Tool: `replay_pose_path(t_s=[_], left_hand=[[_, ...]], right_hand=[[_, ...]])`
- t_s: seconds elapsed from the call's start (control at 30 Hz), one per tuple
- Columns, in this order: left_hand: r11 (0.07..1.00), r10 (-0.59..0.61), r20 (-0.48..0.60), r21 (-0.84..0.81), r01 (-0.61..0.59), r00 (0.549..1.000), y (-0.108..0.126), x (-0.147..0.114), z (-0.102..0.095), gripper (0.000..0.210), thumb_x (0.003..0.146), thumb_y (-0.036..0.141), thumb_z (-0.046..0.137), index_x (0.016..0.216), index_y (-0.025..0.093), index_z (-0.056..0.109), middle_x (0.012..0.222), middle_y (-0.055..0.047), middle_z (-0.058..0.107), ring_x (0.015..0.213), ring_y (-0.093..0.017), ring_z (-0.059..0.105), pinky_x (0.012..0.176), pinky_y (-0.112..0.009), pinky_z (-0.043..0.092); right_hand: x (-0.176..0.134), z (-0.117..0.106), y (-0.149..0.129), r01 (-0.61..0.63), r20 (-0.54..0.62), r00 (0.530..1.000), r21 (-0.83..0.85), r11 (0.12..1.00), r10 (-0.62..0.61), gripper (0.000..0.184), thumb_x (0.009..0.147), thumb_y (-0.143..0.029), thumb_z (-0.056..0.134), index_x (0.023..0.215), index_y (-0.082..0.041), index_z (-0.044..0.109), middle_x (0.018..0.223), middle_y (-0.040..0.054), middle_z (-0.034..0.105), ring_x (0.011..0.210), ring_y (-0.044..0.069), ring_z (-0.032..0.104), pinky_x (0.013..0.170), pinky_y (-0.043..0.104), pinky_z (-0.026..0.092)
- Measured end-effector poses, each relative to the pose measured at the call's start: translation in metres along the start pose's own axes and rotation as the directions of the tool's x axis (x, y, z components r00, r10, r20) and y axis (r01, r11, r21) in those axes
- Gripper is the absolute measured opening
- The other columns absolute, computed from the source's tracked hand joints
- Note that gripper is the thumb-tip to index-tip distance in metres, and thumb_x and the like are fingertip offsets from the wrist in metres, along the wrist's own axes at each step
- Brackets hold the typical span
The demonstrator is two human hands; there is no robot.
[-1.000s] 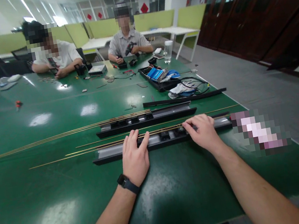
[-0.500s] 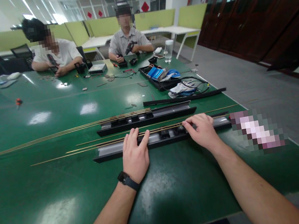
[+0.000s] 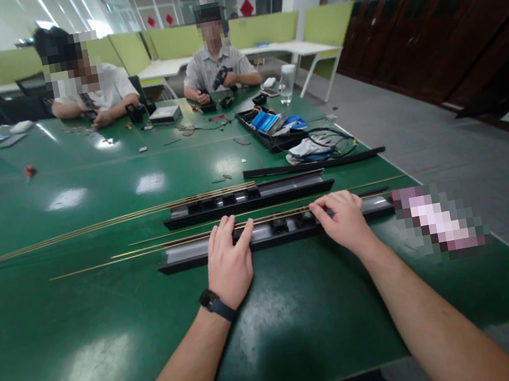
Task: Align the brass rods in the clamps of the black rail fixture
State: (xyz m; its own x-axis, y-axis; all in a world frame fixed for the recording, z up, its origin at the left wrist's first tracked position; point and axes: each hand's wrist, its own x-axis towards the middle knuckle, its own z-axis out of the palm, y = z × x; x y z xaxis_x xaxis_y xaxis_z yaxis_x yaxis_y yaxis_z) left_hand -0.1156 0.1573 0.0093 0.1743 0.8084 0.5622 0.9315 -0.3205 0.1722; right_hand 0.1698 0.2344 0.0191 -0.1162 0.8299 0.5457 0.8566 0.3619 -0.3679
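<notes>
A black channel (image 3: 187, 253) with a pale inner strip and small black blocks inside lies crosswise before me on the green table. Thin brass rods (image 3: 118, 257) run along and over it, their free ends reaching out to the left. My left hand (image 3: 230, 257), wearing a dark watch (image 3: 209, 299), rests over the channel and rods with its fingers stretched and thumb apart. Farther right, my right hand (image 3: 344, 219) has thumb and forefinger pinched on a brass rod above the blocks. Its other fingers curl and are partly hidden.
Behind lies a second black channel (image 3: 285, 195) with more rods, then a narrow black strip (image 3: 313, 164). A black tray (image 3: 270, 142) holds blue items; cables and gloves (image 3: 309, 149) lie beside it. Two people sit across the table. A blurred pink patch (image 3: 436, 217) is at right.
Both hands stay almost where they were, on the channel and rods. The rods' left ends have shifted very slightly left.
</notes>
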Motion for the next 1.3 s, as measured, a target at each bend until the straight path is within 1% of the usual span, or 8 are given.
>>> replay_pose_path(t_s=[0.33,0.57,0.67,0.9,1.1,1.3], left_hand=[[1.000,-0.010,0.007,-0.011,0.010,1.000,0.0013,0.0003,-0.0020,0.053,0.096,0.010,0.051,0.146,0.026,0.059,0.155,-0.017,0.052,0.151,-0.033,0.042,0.122,-0.057,0.038],[1.000,-0.008,0.022,-0.005,0.008,1.000,0.0011,0.0003,-0.0021,0.054,0.096,0.010,0.052,0.147,0.025,0.059,0.156,-0.017,0.051,0.152,-0.034,0.041,0.124,-0.055,0.036],[1.000,-0.002,0.021,-0.001,0.002,1.000,0.0009,0.0003,-0.0022,0.053,0.096,0.010,0.052,0.147,0.024,0.059,0.155,-0.018,0.051,0.151,-0.035,0.041,0.123,-0.055,0.037],[1.000,-0.007,0.026,-0.003,0.007,1.000,0.0002,-0.0001,-0.0024,0.054,0.097,0.011,0.051,0.148,0.027,0.058,0.156,-0.016,0.051,0.151,-0.034,0.042,0.122,-0.057,0.039],[1.000,-0.016,0.030,-0.007,0.016,0.999,0.0008,-0.0007,-0.0019,0.054,0.097,0.010,0.050,0.148,0.025,0.058,0.156,-0.017,0.051,0.152,-0.034,0.040,0.124,-0.056,0.037],[0.999,-0.034,0.026,-0.028,0.035,0.999,0.0017,-0.0008,-0.0019,0.055,0.096,0.010,0.050,0.148,0.028,0.058,0.157,-0.014,0.051,0.152,-0.033,0.040,0.125,-0.057,0.036]], right_hand=[[0.0005,-0.0015,-0.0011,-0.023,0.008,1.000,0.021,1.000,0.023,0.030,0.098,-0.046,0.057,0.078,-0.026,0.068,0.083,0.0032,0.072,0.096,0.024,0.058,0.094,0.043,0.031],[0.0012,-0.0028,-0.0013,-0.025,0.015,1.000,0.014,1.000,0.025,0.029,0.098,-0.045,0.057,0.079,-0.025,0.069,0.085,0.0033,0.072,0.097,0.025,0.058,0.094,0.043,0.031],[0.0016,-0.0031,-0.0010,-0.019,0.021,1.000,0.006,1.000,0.019,0.030,0.098,-0.045,0.056,0.079,-0.026,0.069,0.085,0.0033,0.072,0.097,0.025,0.058,0.093,0.043,0.031],[0.0020,-0.0034,0.0012,-0.004,0.014,1.000,-0.013,1.000,0.004,0.031,0.098,-0.046,0.056,0.079,-0.026,0.070,0.085,0.0035,0.073,0.097,0.025,0.058,0.093,0.043,0.031],[0.0017,-0.0044,0.0022,-0.002,0.017,1.000,-0.011,1.000,0.002,0.031,0.098,-0.046,0.055,0.079,-0.026,0.069,0.085,0.0039,0.074,0.098,0.026,0.059,0.094,0.044,0.031],[0.0007,-0.0062,-0.0015,0.000,0.006,1.000,-0.018,1.000,0.000,0.029,0.098,-0.047,0.055,0.085,-0.026,0.070,0.089,0.0043,0.075,0.100,0.026,0.059,0.095,0.044,0.031]])
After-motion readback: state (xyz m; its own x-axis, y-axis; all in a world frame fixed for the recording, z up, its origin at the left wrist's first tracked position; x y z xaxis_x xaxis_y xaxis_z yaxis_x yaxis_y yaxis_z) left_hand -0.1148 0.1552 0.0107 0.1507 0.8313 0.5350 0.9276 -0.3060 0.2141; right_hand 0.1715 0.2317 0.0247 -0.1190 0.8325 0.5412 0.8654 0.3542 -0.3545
